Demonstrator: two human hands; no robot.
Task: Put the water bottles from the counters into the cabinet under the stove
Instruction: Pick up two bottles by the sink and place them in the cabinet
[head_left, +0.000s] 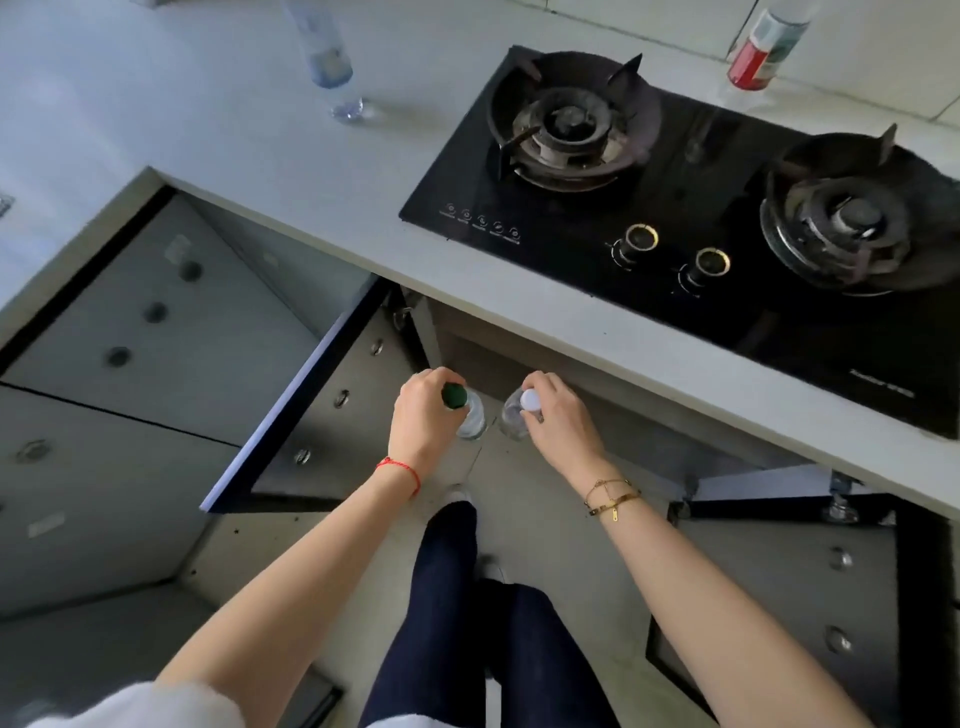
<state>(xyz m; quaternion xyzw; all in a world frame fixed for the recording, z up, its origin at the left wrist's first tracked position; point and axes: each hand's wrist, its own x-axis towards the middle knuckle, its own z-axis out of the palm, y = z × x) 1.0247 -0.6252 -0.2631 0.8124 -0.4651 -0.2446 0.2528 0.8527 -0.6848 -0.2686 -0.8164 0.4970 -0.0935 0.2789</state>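
My left hand (423, 415) grips a clear water bottle with a green cap (470, 413) by its neck. My right hand (558, 415) holds a clear water bottle with a white cap (514, 415) the same way. Both bottles hang upright, side by side, in front of the open cabinet (519, 364) under the black gas stove (701, 208). Another clear bottle with a blue label (327, 57) stands on the white counter (234, 119) at the far left. At the far right, behind the stove, stands a bottle with a red label (763, 52).
The cabinet's left door (317, 410) swings out toward me, and its right door (831, 587) is open at the lower right. Closed grey cabinet fronts (130, 332) fill the left side. My legs and feet (457, 597) stand on the floor between the doors.
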